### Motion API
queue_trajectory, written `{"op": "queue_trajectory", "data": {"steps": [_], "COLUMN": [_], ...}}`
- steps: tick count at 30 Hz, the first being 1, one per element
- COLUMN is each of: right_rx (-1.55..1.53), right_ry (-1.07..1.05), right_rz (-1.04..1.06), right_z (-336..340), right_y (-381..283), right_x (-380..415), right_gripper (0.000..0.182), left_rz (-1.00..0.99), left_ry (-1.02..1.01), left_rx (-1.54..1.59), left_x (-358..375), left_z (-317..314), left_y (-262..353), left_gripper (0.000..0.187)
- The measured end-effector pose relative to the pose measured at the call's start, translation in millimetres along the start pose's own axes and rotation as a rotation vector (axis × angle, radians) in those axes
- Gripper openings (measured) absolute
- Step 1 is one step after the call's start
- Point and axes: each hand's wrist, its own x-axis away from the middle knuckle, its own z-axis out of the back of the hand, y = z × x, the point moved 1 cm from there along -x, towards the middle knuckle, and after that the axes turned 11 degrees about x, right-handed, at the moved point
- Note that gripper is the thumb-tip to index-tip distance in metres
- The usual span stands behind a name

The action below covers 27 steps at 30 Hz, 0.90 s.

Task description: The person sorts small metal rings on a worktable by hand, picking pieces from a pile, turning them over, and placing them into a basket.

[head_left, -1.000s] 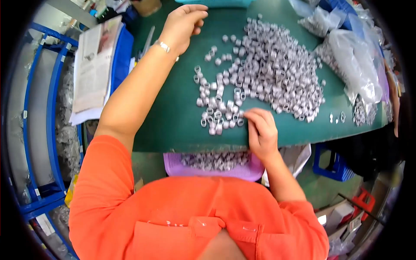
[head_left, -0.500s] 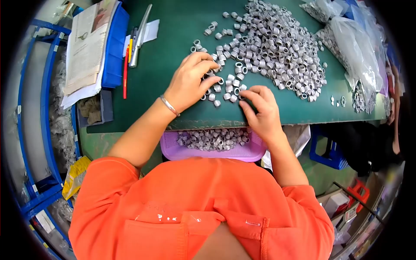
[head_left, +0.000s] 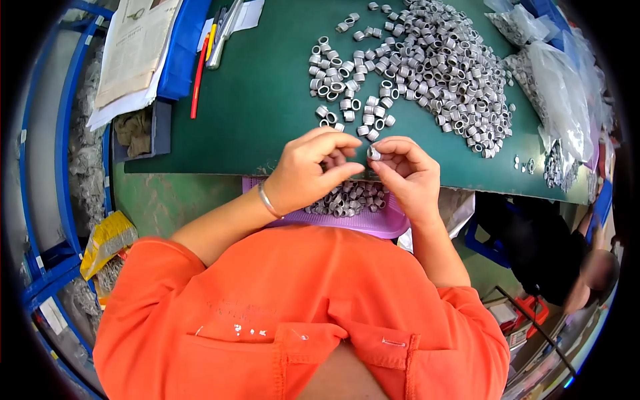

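My right hand (head_left: pixel 408 172) pinches a small grey metal ring (head_left: pixel 374 154) between thumb and fingertips, just over the table's front edge. Close by on its left is my left hand (head_left: pixel 313 162), thumb and index finger apart, the other fingers curled in; nothing shows between them. Beyond both hands lies a loose group of similar metal rings (head_left: pixel 347 87) on the green table. Behind that group, to the right, a large heap of rings (head_left: pixel 453 73) spreads out. Below my hands a purple basket (head_left: pixel 393 223) holds many more rings, partly hidden by my left hand.
Clear plastic bags (head_left: pixel 557 93) of parts stand at the table's right side. On the left are a blue bin (head_left: pixel 190 57) with papers (head_left: pixel 137 53), a red pen (head_left: pixel 199 83) and a knife (head_left: pixel 227 33). A blue rack (head_left: pixel 63 120) stands far left; another person (head_left: pixel 547 247) is at right.
Both hands have drawn back from the loose rings toward the table's front edge and closer together. A ring now shows in my right fingertips. The view has shifted slightly.
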Motion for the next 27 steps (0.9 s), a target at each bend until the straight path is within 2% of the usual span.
{"op": "queue_trajectory", "data": {"steps": [4, 7, 12, 17, 19, 20, 22, 27], "right_rx": [0.023, -0.038, -0.026, 0.026, -0.218, -0.216, -0.459, -0.564], "right_ry": [-0.028, -0.033, -0.04, -0.016, -0.014, -0.011, -0.074, -0.077], "right_rz": [0.081, 0.048, 0.07, 0.134, -0.06, -0.06, -0.27, -0.33], "right_z": [-6, -8, -8, -7, -3, 1, 7, 10], "right_y": [-1, -1, -1, 0, 0, 0, 0, 1], "right_x": [6, 10, 11, 10, 9, 8, 7, 4], "right_gripper": [0.023, 0.036, 0.038, 0.038, 0.031, 0.031, 0.025, 0.02], "left_rz": [-0.006, -0.025, -0.027, 0.002, -0.017, -0.039, -0.113, -0.093], "left_ry": [-0.032, -0.043, -0.061, 0.003, 0.034, 0.064, 0.121, 0.094], "left_rx": [0.038, 0.041, 0.036, 0.079, 0.012, -0.057, -0.162, -0.252], "left_x": [-2, -2, 0, 4, 5, 5, 4, 3], "left_z": [-4, -4, -2, -1, 5, 9, 14, 20], "left_y": [-4, -4, -5, -3, -6, -7, -10, -15], "left_gripper": [0.023, 0.019, 0.019, 0.018, 0.017, 0.017, 0.017, 0.02]}}
